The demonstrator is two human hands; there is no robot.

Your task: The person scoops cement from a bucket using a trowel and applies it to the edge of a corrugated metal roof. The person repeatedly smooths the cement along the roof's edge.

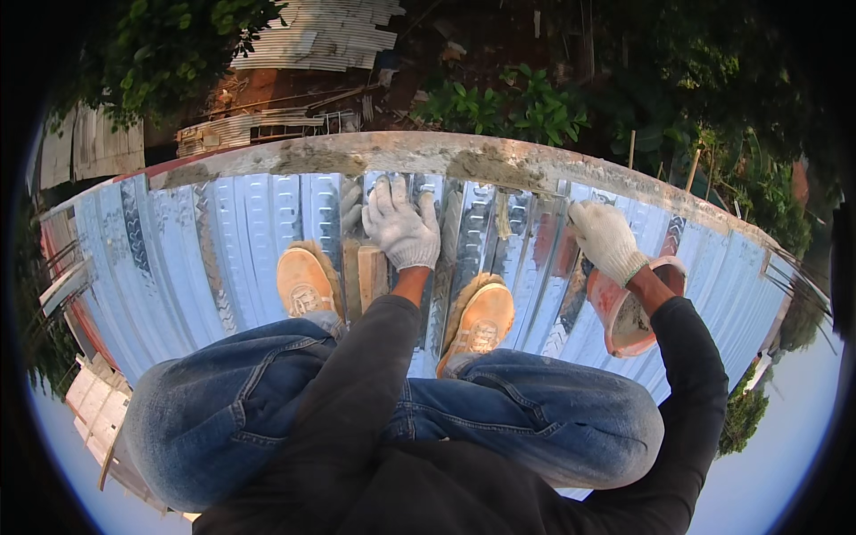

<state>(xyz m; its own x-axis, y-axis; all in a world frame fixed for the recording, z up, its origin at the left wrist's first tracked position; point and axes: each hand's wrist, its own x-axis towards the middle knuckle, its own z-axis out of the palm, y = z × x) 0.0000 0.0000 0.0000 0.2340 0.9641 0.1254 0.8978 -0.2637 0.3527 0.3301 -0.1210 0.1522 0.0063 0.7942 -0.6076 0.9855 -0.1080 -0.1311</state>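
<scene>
The gloved left hand is palm down near twelve o'clock, over ribbed bluish metal sheeting, its fingers stretched toward the mortar-smeared ledge and its thumb apart. Towards three o'clock, the gloved right hand has its fingers bent; I cannot tell whether they grip anything. Its wrist crosses in front of a pinkish bucket, at half past three, with grey material inside — whether the red and white patches on it are print is unclear. A wooden block lies at nine o'clock, between two tan shoes.
</scene>
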